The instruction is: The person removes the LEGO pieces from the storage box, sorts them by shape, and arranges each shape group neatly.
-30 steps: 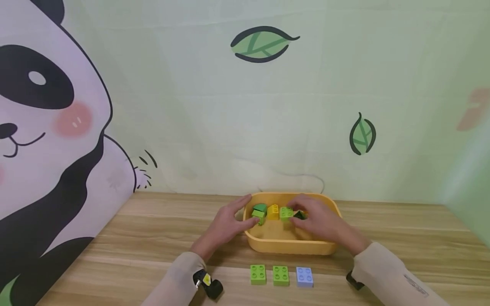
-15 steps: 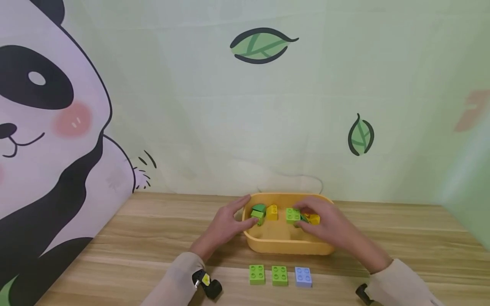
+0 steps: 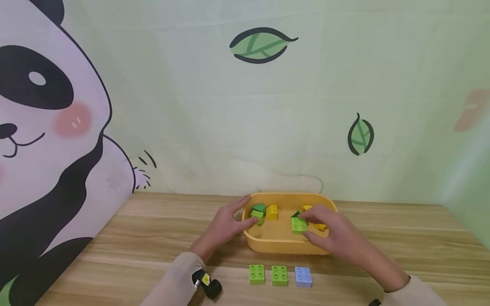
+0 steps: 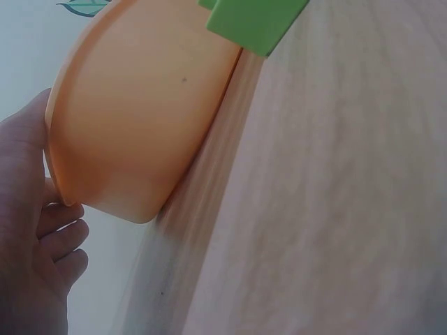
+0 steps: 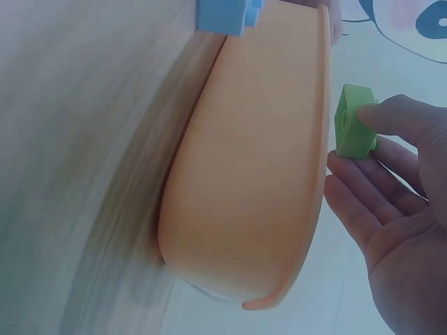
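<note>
My right hand (image 3: 331,227) pinches a light green toy building brick (image 3: 298,225) between thumb and fingers, over the right part of a yellow-orange plastic bin (image 3: 283,246). In the right wrist view the green brick (image 5: 355,122) shows above the rim, its hollow underside partly visible. With my left hand (image 3: 227,223) I hold the bin's left end, thumb over the rim; in the left wrist view curled fingers (image 4: 63,241) show at the rim. Inside the bin lie green bricks (image 3: 257,216) by my left thumb, a yellow brick (image 3: 272,212), and yellow pieces (image 3: 320,226) partly hidden by my right hand.
Before the bin, a row stands on the wooden table (image 3: 153,246): a left green brick (image 3: 257,274), a second green brick (image 3: 279,276) and a light blue brick (image 3: 303,277). Behind is a cloth backdrop (image 3: 191,106) with a panda print.
My right hand has lifted the green brick from among the pieces and brought it rightward and nearer to me. Yellow pieces at the bin's right have come into view. The left hand stays put.
</note>
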Action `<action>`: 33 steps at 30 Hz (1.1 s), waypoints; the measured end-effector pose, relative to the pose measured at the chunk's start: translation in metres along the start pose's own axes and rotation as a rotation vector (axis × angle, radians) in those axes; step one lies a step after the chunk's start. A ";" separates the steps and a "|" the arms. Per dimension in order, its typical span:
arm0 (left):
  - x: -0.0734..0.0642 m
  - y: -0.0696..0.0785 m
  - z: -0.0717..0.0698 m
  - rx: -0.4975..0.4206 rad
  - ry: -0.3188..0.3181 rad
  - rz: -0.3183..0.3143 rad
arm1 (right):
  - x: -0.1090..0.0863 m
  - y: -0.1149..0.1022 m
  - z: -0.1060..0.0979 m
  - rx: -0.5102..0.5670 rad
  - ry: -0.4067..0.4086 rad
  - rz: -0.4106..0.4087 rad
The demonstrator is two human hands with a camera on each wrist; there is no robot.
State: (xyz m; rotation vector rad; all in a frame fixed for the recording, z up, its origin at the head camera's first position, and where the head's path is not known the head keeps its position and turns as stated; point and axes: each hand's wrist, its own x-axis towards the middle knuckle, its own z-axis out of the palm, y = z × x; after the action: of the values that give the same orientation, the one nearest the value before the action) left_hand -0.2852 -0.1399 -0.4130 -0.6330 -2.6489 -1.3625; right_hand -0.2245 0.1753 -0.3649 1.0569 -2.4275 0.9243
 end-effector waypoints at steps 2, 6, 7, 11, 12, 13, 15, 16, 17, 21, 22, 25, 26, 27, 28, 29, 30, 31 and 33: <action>0.000 0.000 0.000 0.000 0.000 0.000 | -0.003 -0.002 -0.001 -0.014 0.000 -0.005; 0.000 -0.001 0.000 0.002 0.003 0.002 | -0.010 -0.005 -0.004 -0.025 0.003 -0.018; 0.000 -0.001 0.000 0.001 0.004 0.002 | -0.012 -0.006 -0.004 -0.023 0.007 -0.022; 0.000 -0.002 0.001 -0.005 0.008 -0.003 | -0.017 -0.011 -0.006 -0.012 0.006 -0.007; 0.000 -0.002 0.001 -0.008 0.008 -0.003 | -0.018 -0.012 -0.007 -0.014 0.005 0.001; 0.000 -0.001 0.001 -0.010 0.008 -0.004 | -0.019 -0.013 -0.008 -0.018 0.002 0.007; 0.000 -0.001 0.000 -0.009 0.007 -0.002 | -0.022 -0.016 -0.009 -0.025 -0.007 0.025; 0.000 0.000 0.000 -0.009 0.007 0.000 | -0.024 -0.017 -0.010 -0.028 -0.011 0.028; 0.000 0.000 0.000 -0.009 0.007 0.002 | -0.025 -0.018 -0.011 -0.030 -0.014 0.029; 0.000 0.000 0.000 -0.005 0.005 0.008 | -0.031 -0.020 -0.013 -0.030 -0.022 0.023; 0.000 -0.001 0.000 -0.004 0.005 0.008 | -0.033 -0.020 -0.014 -0.031 -0.023 0.021; 0.000 -0.001 0.001 -0.001 0.003 0.007 | -0.037 -0.020 -0.014 -0.037 -0.009 0.016; 0.000 -0.001 0.001 -0.001 0.003 0.007 | -0.039 -0.020 -0.014 -0.043 -0.001 0.008; 0.000 -0.001 0.001 -0.001 0.003 0.007 | -0.041 -0.020 -0.014 -0.048 0.009 -0.001; 0.000 -0.001 0.001 0.000 0.003 0.006 | -0.042 -0.019 -0.014 -0.055 0.017 -0.005; 0.000 -0.001 0.001 0.000 0.003 0.007 | -0.043 -0.019 -0.014 -0.063 0.026 -0.016; 0.000 -0.001 0.001 -0.001 0.003 0.007 | -0.045 -0.019 -0.014 -0.073 0.029 -0.022; 0.000 -0.001 0.001 -0.001 0.003 0.007 | -0.047 -0.019 -0.015 -0.082 0.027 -0.020; 0.000 -0.001 0.001 0.001 0.004 0.007 | -0.049 -0.019 -0.016 -0.086 0.010 0.012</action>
State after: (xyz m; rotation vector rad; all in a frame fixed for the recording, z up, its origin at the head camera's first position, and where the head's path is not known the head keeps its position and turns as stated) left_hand -0.2860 -0.1397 -0.4143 -0.6384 -2.6418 -1.3591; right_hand -0.1768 0.2019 -0.3709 1.0059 -2.4445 0.8192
